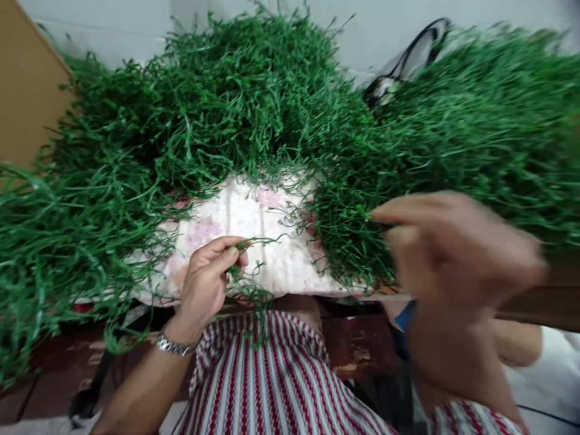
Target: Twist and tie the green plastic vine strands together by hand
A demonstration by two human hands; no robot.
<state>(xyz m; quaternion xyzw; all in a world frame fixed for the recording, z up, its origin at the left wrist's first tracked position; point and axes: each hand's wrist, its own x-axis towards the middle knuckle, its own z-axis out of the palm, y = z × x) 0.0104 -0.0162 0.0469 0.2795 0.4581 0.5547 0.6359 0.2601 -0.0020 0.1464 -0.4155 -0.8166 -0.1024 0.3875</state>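
My left hand [208,275], with a metal watch on its wrist, pinches a few thin green stems [256,241] between thumb and fingers over the cloth. More green sprigs [258,299] hang below that hand, in front of the striped clothing. My right hand [457,260] is raised at the right and smeared by motion. Its index finger extends toward the right-hand heap of green stems [471,127], and the other fingers look bent. Whether it holds anything cannot be made out, nor whether it touches the heap.
A large heap of green stems [254,84] stands at the back, and another heap [81,229] spills over the front edge at left. A floral cloth [244,211] lies between them. A cardboard-coloured panel [27,78] rises at far left. A black strap [414,48] loops against the wall.
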